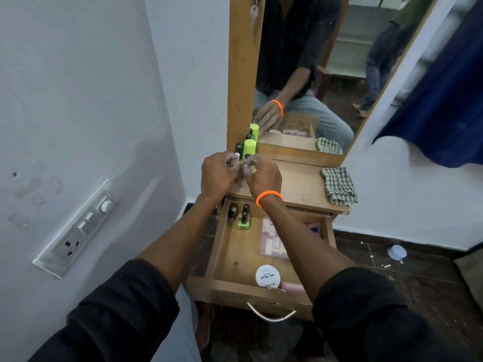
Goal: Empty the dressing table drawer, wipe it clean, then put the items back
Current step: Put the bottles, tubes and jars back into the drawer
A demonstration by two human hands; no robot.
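The wooden drawer (pixel 230 259) stands pulled out below the dressing table top (pixel 300 184). Inside lie two dark nail polish bottles (pixel 232 212), one on a green base (pixel 243 223), a clear case of pink items (pixel 273 240), a round white nail polish tin (pixel 268 276) and a pink object (pixel 292 286). Both hands are over the table's left rear corner. My left hand (pixel 218 176) is closed on a small white-capped item (pixel 237 155). My right hand (pixel 262 177), with an orange wristband, pinches a small bottle (pixel 246 166). A lime green bottle (pixel 249 148) stands just behind them.
A checked cloth (pixel 339 185) lies on the right of the table top. The mirror (pixel 313 74) rises behind. A wall with a switch panel (pixel 78 231) is close on the left. A blue garment (pixel 439 100) hangs at right. A pale blue lid (pixel 396 252) lies on the dark floor.
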